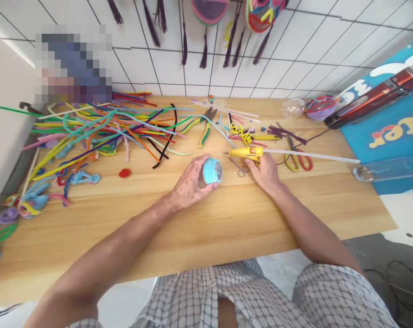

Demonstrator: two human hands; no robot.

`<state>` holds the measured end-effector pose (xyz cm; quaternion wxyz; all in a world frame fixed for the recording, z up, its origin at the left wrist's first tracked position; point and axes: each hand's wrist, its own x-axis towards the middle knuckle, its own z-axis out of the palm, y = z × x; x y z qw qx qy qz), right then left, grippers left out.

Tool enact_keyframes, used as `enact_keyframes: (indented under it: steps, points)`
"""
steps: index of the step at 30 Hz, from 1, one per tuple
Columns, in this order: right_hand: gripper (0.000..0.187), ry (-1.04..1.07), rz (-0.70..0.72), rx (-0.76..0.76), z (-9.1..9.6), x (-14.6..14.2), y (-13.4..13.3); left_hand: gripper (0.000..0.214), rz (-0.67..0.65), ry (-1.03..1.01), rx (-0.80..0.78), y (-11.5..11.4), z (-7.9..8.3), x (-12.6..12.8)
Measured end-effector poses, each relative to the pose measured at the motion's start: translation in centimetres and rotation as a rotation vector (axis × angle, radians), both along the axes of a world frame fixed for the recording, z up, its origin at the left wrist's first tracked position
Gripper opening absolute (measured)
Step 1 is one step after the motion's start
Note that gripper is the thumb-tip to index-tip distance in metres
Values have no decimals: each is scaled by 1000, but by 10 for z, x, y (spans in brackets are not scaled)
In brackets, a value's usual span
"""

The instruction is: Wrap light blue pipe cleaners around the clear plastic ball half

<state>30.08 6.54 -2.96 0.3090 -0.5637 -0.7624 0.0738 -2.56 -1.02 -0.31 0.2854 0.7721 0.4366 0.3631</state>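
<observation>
Wooden desk (206, 228): left hand (189, 184) clamps a clear ball (212, 171) mostly coiled in blue, its end bare, while right hand (266, 172) beside it grips the yellow glue gun (249, 152)

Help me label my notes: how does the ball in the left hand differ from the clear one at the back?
The held ball is wrapped in light-blue rings; the clear ball is bare. The held ball sits in the left hand; the clear ball lies untouched near the wall. Both are round.
</observation>
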Motion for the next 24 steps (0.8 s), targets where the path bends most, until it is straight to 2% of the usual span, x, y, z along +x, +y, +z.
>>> enact_keyframes:
  steps: [7,13,17,24]
  points:
    - [45,41,21,24,-1,3,-1,73,-4,-29,64,0,1,1]
    - [54,122,2,-28,12,-4,-19,74,16,-48,-12,-1,1,-2]
    - [56,144,-29,-94,22,-13,-28,76,-27,-35,13,-1,3,-3]
    - [51,113,-95,-29,25,-14,-28,81,-41,-42,-17,1,5,0]
